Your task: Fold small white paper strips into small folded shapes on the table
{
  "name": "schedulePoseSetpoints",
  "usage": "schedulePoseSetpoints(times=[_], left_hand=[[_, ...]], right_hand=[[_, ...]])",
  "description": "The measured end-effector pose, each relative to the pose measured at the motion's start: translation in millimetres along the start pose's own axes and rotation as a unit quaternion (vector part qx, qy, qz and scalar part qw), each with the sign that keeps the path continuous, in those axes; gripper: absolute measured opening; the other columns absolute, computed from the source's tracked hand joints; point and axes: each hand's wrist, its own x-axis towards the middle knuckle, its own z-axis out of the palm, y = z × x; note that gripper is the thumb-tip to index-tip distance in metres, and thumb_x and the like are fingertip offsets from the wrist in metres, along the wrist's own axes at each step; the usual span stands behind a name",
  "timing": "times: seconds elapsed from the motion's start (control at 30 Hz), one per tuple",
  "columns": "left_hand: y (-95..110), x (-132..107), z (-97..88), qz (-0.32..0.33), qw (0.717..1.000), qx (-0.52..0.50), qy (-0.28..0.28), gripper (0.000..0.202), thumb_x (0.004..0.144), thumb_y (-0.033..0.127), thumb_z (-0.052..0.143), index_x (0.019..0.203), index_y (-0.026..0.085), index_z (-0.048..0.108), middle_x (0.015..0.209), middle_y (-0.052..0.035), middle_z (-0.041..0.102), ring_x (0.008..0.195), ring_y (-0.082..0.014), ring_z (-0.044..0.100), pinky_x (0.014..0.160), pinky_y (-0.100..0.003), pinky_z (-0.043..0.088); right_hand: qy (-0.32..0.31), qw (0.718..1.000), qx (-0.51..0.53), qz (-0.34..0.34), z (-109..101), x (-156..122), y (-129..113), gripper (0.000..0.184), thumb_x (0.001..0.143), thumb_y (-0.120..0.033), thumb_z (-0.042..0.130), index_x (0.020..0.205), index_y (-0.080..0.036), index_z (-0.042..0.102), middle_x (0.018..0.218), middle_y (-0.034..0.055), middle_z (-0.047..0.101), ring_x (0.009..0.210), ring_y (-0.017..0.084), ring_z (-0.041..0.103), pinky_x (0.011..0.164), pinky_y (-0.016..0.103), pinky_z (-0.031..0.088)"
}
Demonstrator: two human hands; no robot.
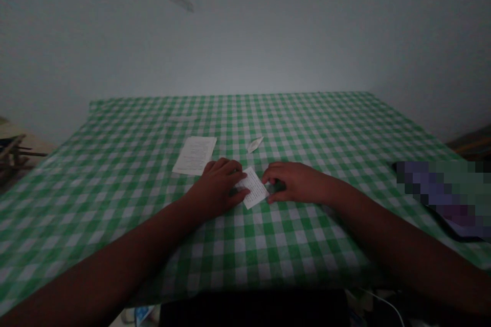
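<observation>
- Surface: table under a green-and-white checked cloth (307, 245), seen from its near edge. Light is dim.
- Left hand (220, 187): palm down, near the middle of the table and slightly toward the near edge. Fingers are held close together and nearly flat. Fingertips and thumb rest on the left part of a small white folded slip of printed paper (253, 190).
- Right hand (294, 182): just right of the slip, knuckles up, fingers curled inward. The fingertips meet the slip's right edge. The curled fingers hide the contact, so I cannot tell whether thumb and finger pinch that edge or only touch it.
- Slip position: flat on the cloth directly between the two hands and touched by both. It is turned at an angle to the table edges, with one corner pointing to the near edge. The left side is partly covered by the left fingers; the middle and near corner are exposed. Lines of print show but are too small to read.
- White rectangular sheet of printed paper (195, 155): flat on the cloth just beyond the left hand, toward the far edge. Neither hand touches it.
- Small white pointed piece of folded paper (254, 144): beyond the slip toward the far edge, right of the sheet and apart from both hands.
- Dark flat object (460, 225): at the right edge of the table, partly blurred out and well apart from the right hand.
</observation>
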Motion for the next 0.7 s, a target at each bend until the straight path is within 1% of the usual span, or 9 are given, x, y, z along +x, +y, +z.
schedulePoseSetpoints(times=[0.07, 0.17, 0.27, 0.5, 0.57, 0.7], left_hand=[[-0.4, -0.2, 0.7, 0.001, 1.0, -0.006, -0.001, 0.033, 0.089, 0.04, 0.062, 0.116, 0.02, 0.065, 0.118, -0.0067, 0.061, 0.111, -0.0261, 0.051, 0.097, -0.044, 0.039], [-0.9, 0.0, 1.3, 0.003, 1.0, -0.01, 0.001, 0.033, 0.089, 0.04, 0.062, 0.116, 0.02, 0.065, 0.118, -0.0066, 0.061, 0.111, -0.0259, 0.051, 0.098, -0.045, 0.039], [-1.5, 0.5, 1.2, 0.005, 1.0, -0.011, 0.003, 0.033, 0.09, 0.04, 0.061, 0.116, 0.02, 0.065, 0.118, -0.0067, 0.06, 0.111, -0.0258, 0.051, 0.098, -0.045, 0.039], [-0.1, 1.2, -0.9, 0.008, 1.0, -0.01, 0.0, 0.032, 0.091, 0.041, 0.059, 0.115, 0.02, 0.065, 0.118, -0.0074, 0.059, 0.11, -0.0263, 0.05, 0.096, -0.046, 0.041], [0.0, 1.5, -0.5, 0.014, 1.0, -0.011, 0.006, 0.031, 0.091, 0.04, 0.058, 0.114, 0.02, 0.064, 0.12, -0.0081, 0.059, 0.111, -0.0267, 0.05, 0.097, -0.047, 0.041], [-0.2, 1.9, 0.5, 0.017, 1.0, -0.008, 0.013, 0.03, 0.091, 0.038, 0.058, 0.114, 0.02, 0.063, 0.124, -0.009, 0.059, 0.114, -0.028, 0.05, 0.098, -0.048, 0.04]], right_hand=[[0.012, 1.0, -0.008, 0.006, 1.8, 1.1, 0.0, 0.032, 0.079, -0.04, 0.076, 0.102, -0.022, 0.063, 0.094, 0.0009, 0.061, 0.083, 0.017, 0.056, 0.07, 0.029, 0.043], [0.022, 0.999, -0.024, 0.001, 3.1, 1.6, -1.8, 0.03, 0.081, -0.038, 0.074, 0.102, -0.021, 0.062, 0.096, 0.0018, 0.061, 0.084, 0.017, 0.057, 0.071, 0.029, 0.044], [0.027, 0.999, -0.042, -0.016, 2.6, 1.0, -4.9, 0.026, 0.085, -0.035, 0.069, 0.105, -0.02, 0.062, 0.098, 0.0036, 0.061, 0.085, 0.017, 0.058, 0.072, 0.029, 0.045], [0.07, 0.994, -0.036, -0.072, 3.1, 1.3, -7.2, 0.017, 0.095, -0.03, 0.056, 0.104, -0.021, 0.066, 0.101, 0.0048, 0.061, 0.089, 0.016, 0.059, 0.076, 0.029, 0.047], [0.076, 0.993, -0.047, -0.072, 3.9, 2.4, -7.2, 0.018, 0.096, -0.029, 0.053, 0.101, -0.02, 0.068, 0.099, 0.005, 0.06, 0.089, 0.016, 0.059, 0.075, 0.029, 0.047], [0.077, 0.994, -0.062, -0.044, 4.9, 4.7, -9.1, 0.022, 0.098, -0.031, 0.05, 0.1, -0.019, 0.069, 0.093, 0.0049, 0.063, 0.086, 0.017, 0.06, 0.074, 0.029, 0.046]])
